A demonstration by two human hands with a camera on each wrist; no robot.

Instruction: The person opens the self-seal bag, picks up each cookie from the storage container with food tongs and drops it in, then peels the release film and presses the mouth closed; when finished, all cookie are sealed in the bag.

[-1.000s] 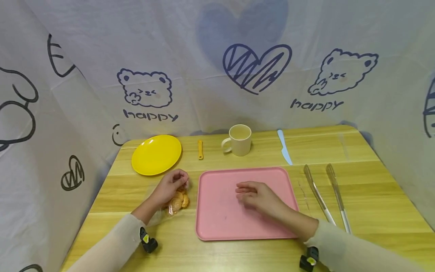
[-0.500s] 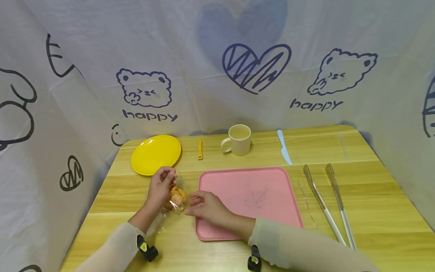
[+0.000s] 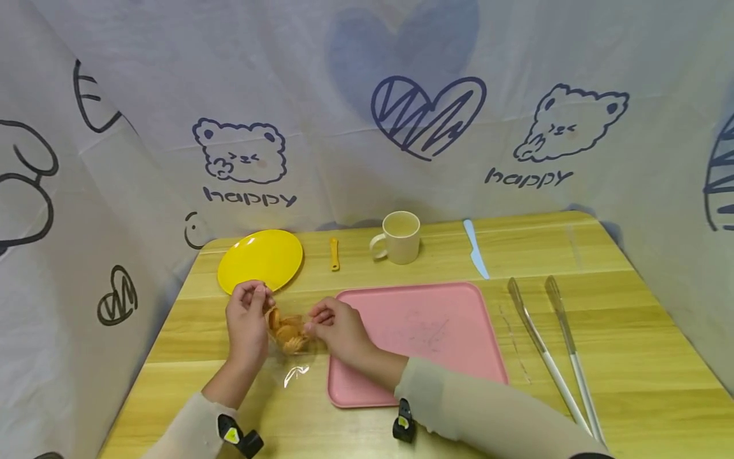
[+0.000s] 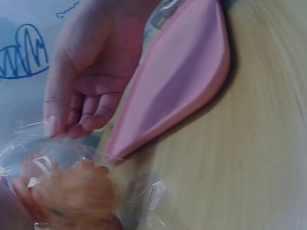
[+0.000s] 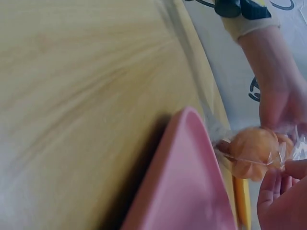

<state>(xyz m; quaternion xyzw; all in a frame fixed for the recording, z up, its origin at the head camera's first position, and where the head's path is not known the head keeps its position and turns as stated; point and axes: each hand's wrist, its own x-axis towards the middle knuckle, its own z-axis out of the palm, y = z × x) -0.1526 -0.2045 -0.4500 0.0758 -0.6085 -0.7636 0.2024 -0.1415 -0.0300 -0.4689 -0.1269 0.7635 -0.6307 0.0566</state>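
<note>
A clear plastic bag (image 3: 296,375) hangs between my two hands, with several golden-brown pastries (image 3: 288,331) inside. My left hand (image 3: 246,328) pinches the bag on its left side, near the yellow plate's front rim. On the other side my right hand (image 3: 345,333) pinches the bag's edge with thumb and fingers, over the left end of the pink tray (image 3: 436,344). In the left wrist view the right hand (image 4: 96,62) is at the crinkled film above the pastries (image 4: 74,194). The right wrist view has the pastries (image 5: 254,149) between both hands.
Behind the bag lie a yellow plate (image 3: 260,258) and a short yellow handle-like piece (image 3: 335,255). A cream mug (image 3: 402,239) and light blue knife (image 3: 476,250) stand farther right. Long metal tongs (image 3: 545,350) lie right of the tray. A printed cloth (image 3: 338,159) hangs behind the table.
My right hand has moved left from over the tray to the bag and now pinches it. The left hand has shifted left, and the bag with the pastries is drawn out between them.
</note>
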